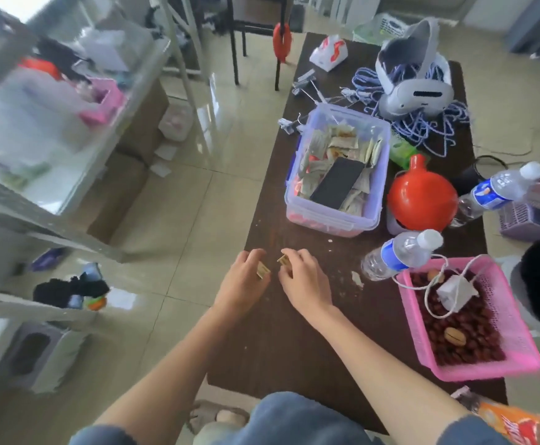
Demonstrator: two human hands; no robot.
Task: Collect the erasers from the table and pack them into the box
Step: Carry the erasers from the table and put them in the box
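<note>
My left hand (244, 281) is at the left edge of the dark table (294, 348), fingers closed around a small tan eraser (262, 270). Just right of it, my right hand (304, 277) pinches a second tan eraser (284, 260). The two hands are almost touching. Beyond them stands a clear plastic box (333, 216) with blue clips, open, holding several wrapped erasers and a black phone (337, 183) lying on top.
Right of the hands lie a water bottle (400, 253) and a pink basket (516, 354) of red dates with a white charger. A red funnel (421, 197), a second bottle (500, 191), a white headset (413, 91) with cables and a shelf rack (53, 155) at left surround the table.
</note>
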